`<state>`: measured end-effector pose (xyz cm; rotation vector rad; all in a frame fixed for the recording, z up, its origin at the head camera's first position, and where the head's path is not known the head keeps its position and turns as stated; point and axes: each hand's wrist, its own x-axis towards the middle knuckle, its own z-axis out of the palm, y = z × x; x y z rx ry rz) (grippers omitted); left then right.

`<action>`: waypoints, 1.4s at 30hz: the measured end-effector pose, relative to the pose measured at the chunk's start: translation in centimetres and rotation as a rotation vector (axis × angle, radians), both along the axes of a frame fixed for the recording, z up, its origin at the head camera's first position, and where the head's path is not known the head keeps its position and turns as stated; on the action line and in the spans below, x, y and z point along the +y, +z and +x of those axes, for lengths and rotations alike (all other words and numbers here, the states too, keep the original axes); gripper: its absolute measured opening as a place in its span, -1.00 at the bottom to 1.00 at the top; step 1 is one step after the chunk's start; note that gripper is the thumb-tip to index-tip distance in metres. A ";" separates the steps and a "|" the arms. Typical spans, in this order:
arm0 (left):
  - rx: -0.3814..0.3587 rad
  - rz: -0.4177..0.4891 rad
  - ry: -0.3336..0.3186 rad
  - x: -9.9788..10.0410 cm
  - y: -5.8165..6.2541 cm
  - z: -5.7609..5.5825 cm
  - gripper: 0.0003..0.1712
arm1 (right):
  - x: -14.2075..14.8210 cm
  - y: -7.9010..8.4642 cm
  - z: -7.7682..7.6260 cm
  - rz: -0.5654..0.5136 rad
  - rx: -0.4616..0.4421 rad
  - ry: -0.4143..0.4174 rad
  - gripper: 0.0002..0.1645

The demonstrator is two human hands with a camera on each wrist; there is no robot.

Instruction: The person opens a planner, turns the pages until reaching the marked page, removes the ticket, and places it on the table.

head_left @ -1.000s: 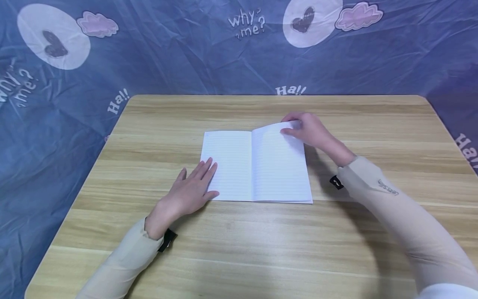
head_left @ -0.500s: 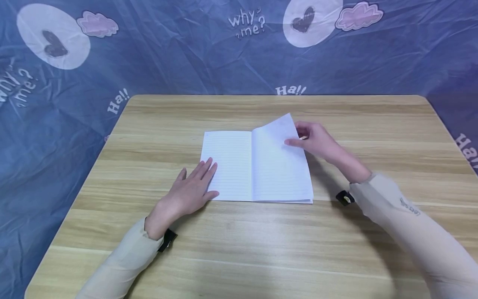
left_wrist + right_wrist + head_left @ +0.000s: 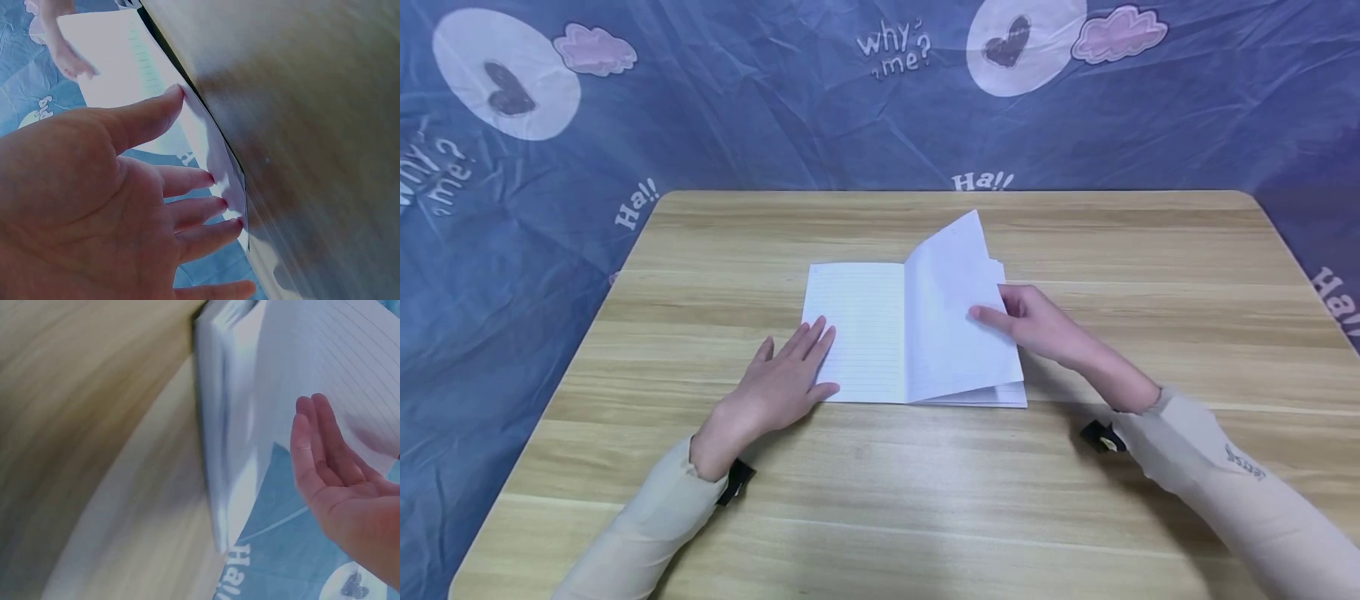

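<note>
Across the middle of the head view, an open notebook (image 3: pixel 861 342) with ruled pages lies on the wooden table (image 3: pixel 925 500), below a blue printed cloth (image 3: pixel 775 108) that fills the top of the frame. Left of centre, the left hand (image 3: pixel 778 387) rests with fingers spread over the notebook's left edge. Right of centre, the right hand (image 3: pixel 1045 329) pinches a raised page (image 3: pixel 951 317) near its outer edge, thumb on the facing side and fingers behind; more pages lie beneath. From the left wrist, the left palm fills the lower left, thumb and fingertips against the pale paper, which runs to the upper left. From the right wrist, the raised page spans the upper right, fingers showing before it and the thumb hidden, with the notebook's thick edge at upper centre.
</note>
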<state>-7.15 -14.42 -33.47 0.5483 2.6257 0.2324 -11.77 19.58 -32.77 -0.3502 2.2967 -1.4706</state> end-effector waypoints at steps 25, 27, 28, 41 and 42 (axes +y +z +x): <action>0.009 0.014 0.050 -2.1 3.6 -1.5 -0.16 | -4.1 2.0 0.3 -0.153 0.132 0.323 -0.44; 0.019 0.011 0.063 -2.6 4.2 -1.7 -0.20 | -4.4 1.9 0.4 -0.056 0.135 0.334 -0.42; 0.027 0.006 0.069 -2.8 4.4 -1.8 -0.21 | -4.6 1.8 0.5 -0.010 0.148 0.345 -0.40; 0.057 -0.008 0.072 -3.3 5.2 -1.8 -0.28 | -6.5 0.0 1.2 0.307 0.454 0.545 -0.32; 0.057 -0.002 0.066 -3.1 5.1 -1.7 -0.27 | -6.5 -0.1 1.3 0.331 0.468 0.558 -0.33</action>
